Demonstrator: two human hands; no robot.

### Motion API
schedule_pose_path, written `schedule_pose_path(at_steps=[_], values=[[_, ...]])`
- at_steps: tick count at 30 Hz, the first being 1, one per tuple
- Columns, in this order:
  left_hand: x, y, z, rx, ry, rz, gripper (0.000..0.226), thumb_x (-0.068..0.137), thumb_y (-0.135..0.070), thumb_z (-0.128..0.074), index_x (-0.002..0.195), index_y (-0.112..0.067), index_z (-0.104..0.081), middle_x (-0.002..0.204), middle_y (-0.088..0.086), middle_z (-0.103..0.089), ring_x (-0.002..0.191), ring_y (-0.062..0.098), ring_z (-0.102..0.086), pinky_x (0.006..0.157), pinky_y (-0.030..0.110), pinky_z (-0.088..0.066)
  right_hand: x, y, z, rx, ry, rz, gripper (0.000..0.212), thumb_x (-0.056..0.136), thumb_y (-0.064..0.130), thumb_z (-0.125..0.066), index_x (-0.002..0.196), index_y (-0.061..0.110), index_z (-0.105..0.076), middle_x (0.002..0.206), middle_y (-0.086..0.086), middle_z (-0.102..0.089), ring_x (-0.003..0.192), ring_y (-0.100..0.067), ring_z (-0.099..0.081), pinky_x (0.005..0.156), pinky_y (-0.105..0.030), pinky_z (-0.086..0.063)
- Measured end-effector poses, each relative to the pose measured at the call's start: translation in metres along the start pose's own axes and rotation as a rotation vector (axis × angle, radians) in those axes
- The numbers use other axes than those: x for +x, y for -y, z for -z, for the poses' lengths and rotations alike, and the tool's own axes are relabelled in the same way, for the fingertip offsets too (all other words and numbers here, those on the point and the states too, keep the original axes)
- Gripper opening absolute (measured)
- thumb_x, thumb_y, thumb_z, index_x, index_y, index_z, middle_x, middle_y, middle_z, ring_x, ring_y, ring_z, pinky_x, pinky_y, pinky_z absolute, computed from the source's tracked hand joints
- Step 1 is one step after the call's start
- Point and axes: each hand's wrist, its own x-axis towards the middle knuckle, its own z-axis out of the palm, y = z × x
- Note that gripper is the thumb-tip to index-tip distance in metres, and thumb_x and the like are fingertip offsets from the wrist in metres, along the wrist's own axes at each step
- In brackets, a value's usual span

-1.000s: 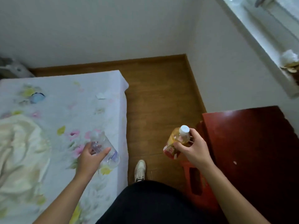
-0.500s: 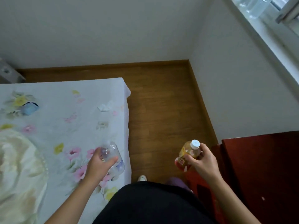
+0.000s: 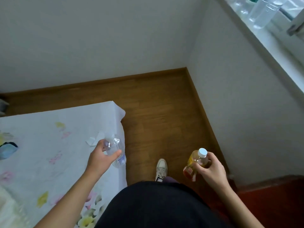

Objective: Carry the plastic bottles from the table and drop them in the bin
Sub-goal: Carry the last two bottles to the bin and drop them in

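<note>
Mid-carry: left hand point(image 3: 100, 157) grips the clear bottle point(image 3: 116, 150), right hand point(image 3: 210, 168) the yellow bottle point(image 3: 196, 159); next, reach the unseen bin.

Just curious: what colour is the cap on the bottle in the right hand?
White: the cap of the yellow bottle, clearest in the head view.

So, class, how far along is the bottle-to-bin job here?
Done: both bottles are picked up. In hand: the left hand holds the clear bottle, the right hand the yellow bottle. Left: dropping them; no bin is in view.
</note>
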Motion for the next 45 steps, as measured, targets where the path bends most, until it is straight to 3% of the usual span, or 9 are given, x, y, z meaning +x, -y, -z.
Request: schedule_pose_path(at_steps=[6, 10, 14, 21, 27, 32, 35, 39, 45], values=[[0.048, -0.011, 0.020, -0.099, -0.127, 0.160, 0.055, 0.077, -0.033, -0.085, 0.122, -0.026, -0.056, 0.126, 0.000, -0.067, 0.118, 0.025, -0.062, 0.089, 0.038, -0.048, 0.122, 0.102, -0.011, -0.012, 0.163, 0.144, 0.055, 0.071, 0.035, -0.086, 0.118, 0.030, -0.058, 0.105, 0.017, -0.068, 0.098, -0.006, -0.066, 0.078, -0.026, -0.058], [0.076, -0.013, 0.037, -0.195, -0.204, 0.297, 0.054, 0.073, -0.034, -0.087, 0.117, -0.026, -0.055, 0.121, -0.001, -0.067, 0.111, 0.021, -0.062, 0.084, 0.035, -0.044, 0.195, 0.176, -0.035, -0.047, 0.237, 0.266, 0.069, 0.060, 0.053, -0.086, 0.119, 0.035, -0.056, 0.106, 0.016, -0.069, 0.098, -0.006, -0.068, 0.083, -0.037, -0.061], [0.123, -0.014, 0.056, -0.263, -0.269, 0.385, 0.057, 0.068, -0.036, -0.086, 0.116, -0.026, -0.057, 0.115, 0.000, -0.068, 0.107, 0.022, -0.063, 0.083, 0.035, -0.044, 0.258, 0.241, -0.066, -0.043, 0.270, 0.337, 0.059, 0.068, 0.038, -0.083, 0.120, 0.032, -0.056, 0.107, 0.014, -0.068, 0.099, -0.009, -0.068, 0.084, -0.040, -0.061], [0.259, -0.052, 0.095, -0.299, -0.281, 0.374, 0.058, 0.058, -0.049, -0.079, 0.109, -0.028, -0.059, 0.107, -0.002, -0.070, 0.103, 0.024, -0.067, 0.082, 0.037, -0.048, 0.359, 0.317, -0.102, -0.001, 0.241, 0.308, 0.059, 0.075, 0.029, -0.084, 0.126, 0.024, -0.056, 0.108, 0.011, -0.069, 0.098, -0.007, -0.067, 0.079, -0.030, -0.060], [0.380, -0.130, 0.131, -0.262, -0.212, 0.241, 0.061, 0.075, -0.036, -0.086, 0.128, -0.025, -0.059, 0.117, -0.002, -0.068, 0.112, 0.021, -0.064, 0.086, 0.036, -0.050, 0.423, 0.358, -0.096, -0.005, 0.138, 0.249, 0.055, 0.075, 0.027, -0.084, 0.123, 0.026, -0.057, 0.104, 0.012, -0.068, 0.095, -0.007, -0.066, 0.072, -0.026, -0.055], [0.466, -0.200, 0.149, -0.249, -0.175, 0.134, 0.058, 0.082, -0.031, -0.081, 0.132, -0.025, -0.053, 0.115, -0.004, -0.065, 0.104, 0.015, -0.060, 0.073, 0.027, -0.045, 0.485, 0.384, -0.092, -0.027, 0.109, 0.196, 0.056, 0.075, 0.026, -0.084, 0.124, 0.021, -0.058, 0.103, 0.007, -0.068, 0.095, -0.011, -0.066, 0.075, -0.030, -0.054], [0.515, -0.225, 0.156, -0.248, -0.196, 0.124, 0.063, 0.081, -0.034, -0.081, 0.136, -0.024, -0.052, 0.116, -0.006, -0.063, 0.107, 0.014, -0.060, 0.082, 0.034, -0.048, 0.537, 0.407, -0.101, -0.040, 0.142, 0.204, 0.055, 0.075, 0.025, -0.085, 0.122, 0.020, -0.058, 0.103, 0.008, -0.068, 0.095, -0.010, -0.066, 0.070, -0.026, -0.053], [0.564, -0.241, 0.165, -0.283, -0.246, 0.194, 0.064, 0.082, -0.032, -0.080, 0.137, -0.023, -0.051, 0.115, -0.006, -0.064, 0.097, 0.009, -0.061, 0.074, 0.027, -0.048, 0.610, 0.466, -0.122, -0.060, 0.226, 0.259, 0.054, 0.077, 0.025, -0.083, 0.124, 0.017, -0.057, 0.103, 0.009, -0.064, 0.096, -0.013, -0.065, 0.068, -0.021, -0.049], [0.582, -0.234, 0.184, -0.416, -0.404, 0.404, 0.061, 0.082, -0.021, -0.081, 0.136, -0.018, -0.052, 0.114, -0.002, -0.067, 0.106, 0.021, -0.066, 0.080, 0.033, -0.053, 0.696, 0.584, -0.175, -0.134, 0.445, 0.414, 0.059, 0.076, 0.034, -0.083, 0.127, 0.022, -0.056, 0.106, 0.009, -0.065, 0.096, -0.009, -0.063, 0.075, -0.023, -0.050]])
